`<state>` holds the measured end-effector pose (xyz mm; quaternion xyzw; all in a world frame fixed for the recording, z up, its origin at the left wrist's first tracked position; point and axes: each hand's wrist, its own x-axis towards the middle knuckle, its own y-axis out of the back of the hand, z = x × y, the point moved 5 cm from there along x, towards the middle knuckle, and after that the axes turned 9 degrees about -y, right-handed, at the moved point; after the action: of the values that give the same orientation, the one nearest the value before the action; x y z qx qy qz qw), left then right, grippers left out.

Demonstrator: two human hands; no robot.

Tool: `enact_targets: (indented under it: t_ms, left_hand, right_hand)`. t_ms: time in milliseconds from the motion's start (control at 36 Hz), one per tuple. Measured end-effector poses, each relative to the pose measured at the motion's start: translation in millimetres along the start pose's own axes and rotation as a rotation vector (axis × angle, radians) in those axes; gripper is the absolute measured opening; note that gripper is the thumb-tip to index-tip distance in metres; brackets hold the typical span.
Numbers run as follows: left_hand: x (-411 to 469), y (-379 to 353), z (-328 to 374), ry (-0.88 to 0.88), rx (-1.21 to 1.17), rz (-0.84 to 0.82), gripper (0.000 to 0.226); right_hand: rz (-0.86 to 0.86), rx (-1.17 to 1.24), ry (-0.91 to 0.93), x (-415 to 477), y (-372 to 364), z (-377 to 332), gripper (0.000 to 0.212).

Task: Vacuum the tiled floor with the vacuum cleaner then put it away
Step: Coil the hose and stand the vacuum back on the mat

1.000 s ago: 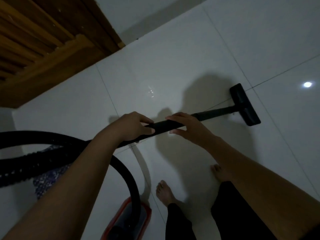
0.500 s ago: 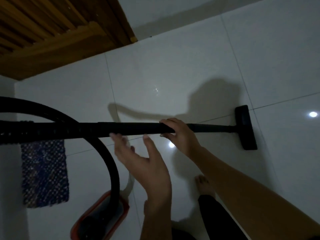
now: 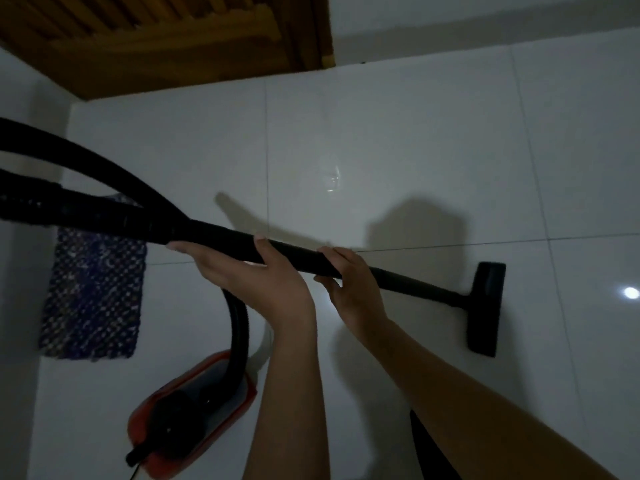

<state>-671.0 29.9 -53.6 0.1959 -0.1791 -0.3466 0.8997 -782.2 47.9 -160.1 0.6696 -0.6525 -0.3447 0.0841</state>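
A black vacuum wand [image 3: 408, 278] slants across the middle, down to a black floor head [image 3: 486, 308] resting on the white tiled floor [image 3: 398, 140] at the right. My left hand [image 3: 252, 271] cups the wand from below, palm up, thumb over the top. My right hand [image 3: 349, 285] grips the wand just to the right of it. A black ribbed hose [image 3: 86, 209] runs off to the left and loops down to the red and black vacuum body [image 3: 187, 407] on the floor at the lower left.
A dark blue patterned mat [image 3: 93, 299] lies on the floor at the left. A wooden slatted door and frame [image 3: 173, 39] fills the upper left, with a white wall [image 3: 485, 15] at the top right. A lamp's reflection shines on the tiles at the right.
My left hand let go of the wand, swung under it and now holds it from below. The wand's near end rose and the floor head shifted right and nearer.
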Motion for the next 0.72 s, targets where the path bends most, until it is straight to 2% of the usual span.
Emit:
enact_targets:
  t_ms: [194,389,556,722]
  left_hand:
    - [32,80,-58,-0.037,-0.099,-0.032,0.090]
    - [59,175,-126,0.022,-0.212,-0.034,0.097]
    - [89,246,-183,0.047,-0.264,0.099,0.096]
    - [108,296,-247,0.103,-0.249,0.284,0.095]
  right_hand:
    - [0.027,0.011,0.053,-52,-75,-37,0.042]
    - [0.101,0.041,0.098,-105,-162,-64,0.040]
    - [-0.041,0.053,0.222,-128,-239,-93,0.041]
    - [-0.288,0.132,0.501,-132,-303,-105,0.039]
